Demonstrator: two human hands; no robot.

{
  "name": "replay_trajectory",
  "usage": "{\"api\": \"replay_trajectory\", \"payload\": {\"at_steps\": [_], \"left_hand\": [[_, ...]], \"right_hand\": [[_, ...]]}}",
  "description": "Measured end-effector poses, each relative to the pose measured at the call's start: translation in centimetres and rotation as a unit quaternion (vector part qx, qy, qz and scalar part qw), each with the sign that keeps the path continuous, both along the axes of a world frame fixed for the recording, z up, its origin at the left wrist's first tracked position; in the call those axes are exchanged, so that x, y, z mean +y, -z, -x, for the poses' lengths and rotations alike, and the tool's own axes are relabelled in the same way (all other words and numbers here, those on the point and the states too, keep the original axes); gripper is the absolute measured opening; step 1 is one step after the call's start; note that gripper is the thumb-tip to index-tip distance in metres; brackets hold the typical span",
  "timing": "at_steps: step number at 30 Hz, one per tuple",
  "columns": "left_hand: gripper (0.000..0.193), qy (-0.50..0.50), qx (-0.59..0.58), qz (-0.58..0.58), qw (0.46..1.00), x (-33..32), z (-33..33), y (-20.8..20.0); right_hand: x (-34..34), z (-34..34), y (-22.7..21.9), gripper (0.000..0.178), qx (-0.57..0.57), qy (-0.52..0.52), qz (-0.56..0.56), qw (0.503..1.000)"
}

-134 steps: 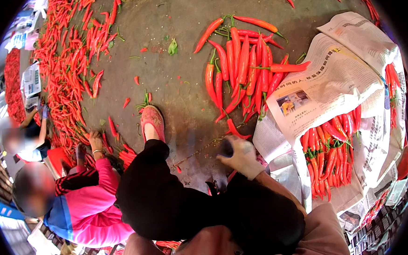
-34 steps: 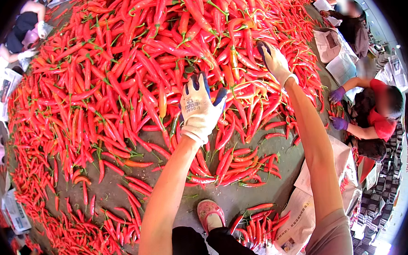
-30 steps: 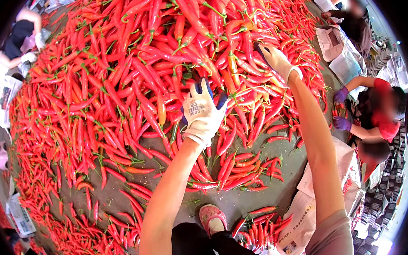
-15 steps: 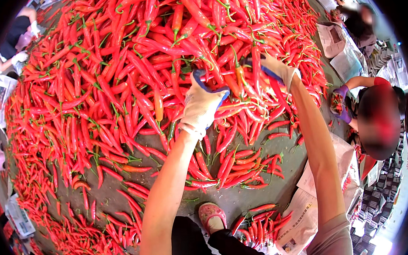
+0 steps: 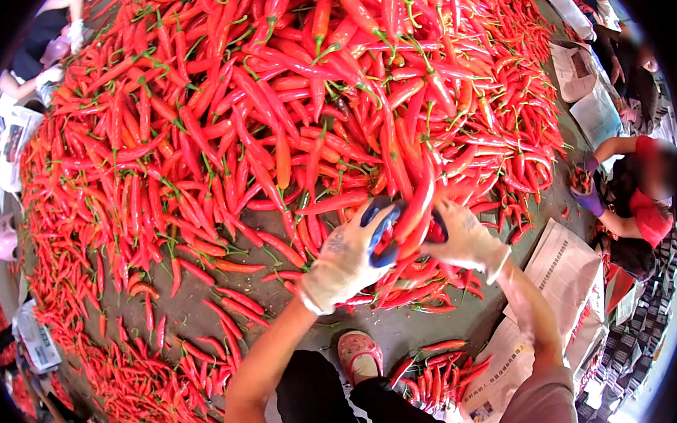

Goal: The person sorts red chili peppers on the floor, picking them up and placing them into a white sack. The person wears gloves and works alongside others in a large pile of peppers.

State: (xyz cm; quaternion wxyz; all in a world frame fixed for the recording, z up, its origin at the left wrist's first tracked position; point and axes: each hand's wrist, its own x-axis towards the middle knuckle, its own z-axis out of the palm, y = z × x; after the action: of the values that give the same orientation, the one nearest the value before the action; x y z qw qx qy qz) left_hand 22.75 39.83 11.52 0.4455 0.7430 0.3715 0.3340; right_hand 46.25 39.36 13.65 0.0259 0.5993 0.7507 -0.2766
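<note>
A great heap of red chili peppers [image 5: 216, 118] with green stems spreads across the floor before me. Both my hands wear white gloves with blue coating on palms and fingers. My left hand [image 5: 353, 253] is curled at the near edge of the heap, its fingers around red chili peppers [image 5: 414, 218]. Facing it, my right hand [image 5: 463, 239] closes on the same bunch from the other side. The chilies stand between the two gloves, tips and stems mixed. Below my hands lies a smaller pile of chilies [image 5: 405, 293], partly hidden by the gloves.
Near my shoe [image 5: 360, 355] lies a small group of chilies [image 5: 438, 380]. Newspaper sheets [image 5: 548, 276] cover the floor at right. A person in red [image 5: 651, 192] with purple gloves handles chilies there. Other people are at the upper left and upper right.
Both hands have drawn back from the heap toward me and come closer together, with chilies now gathered between them. My view has shifted slightly.
</note>
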Motion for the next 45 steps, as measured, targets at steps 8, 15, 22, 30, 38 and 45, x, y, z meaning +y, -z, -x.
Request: {"api": "replay_trajectory", "payload": {"at_steps": [8,15,22,30,38,45], "left_hand": [[0.043,-0.408,0.115,-0.056,0.904,4.8,9.0,1.6],[0.084,-0.417,0.242,-0.011,0.876,7.1,3.6,3.9],[0.065,-0.458,-0.082,0.029,0.884,6.5,3.5,6.8],[0.067,-0.402,0.132,0.117,0.898,6.1,3.7,5.8],[0.059,-0.417,-0.101,0.326,0.843,5.1,3.0,9.2],[0.034,-0.277,-0.136,0.441,0.843,4.9,4.4,9.2]], "right_hand": [[6.5,2.7,-2.8,0.045,0.095,0.174,-0.207,0.958],[11.7,2.9,1.6,0.073,-0.103,0.208,-0.107,0.967],[11.5,2.2,2.5,0.08,-0.048,0.186,-0.064,0.979],[11.5,-0.5,3.4,0.064,0.286,0.281,0.108,0.91],[10.5,0.5,4.5,0.059,0.393,0.309,0.285,0.818],[7.9,2.1,5.3,0.045,0.398,0.263,0.189,0.858]]}}
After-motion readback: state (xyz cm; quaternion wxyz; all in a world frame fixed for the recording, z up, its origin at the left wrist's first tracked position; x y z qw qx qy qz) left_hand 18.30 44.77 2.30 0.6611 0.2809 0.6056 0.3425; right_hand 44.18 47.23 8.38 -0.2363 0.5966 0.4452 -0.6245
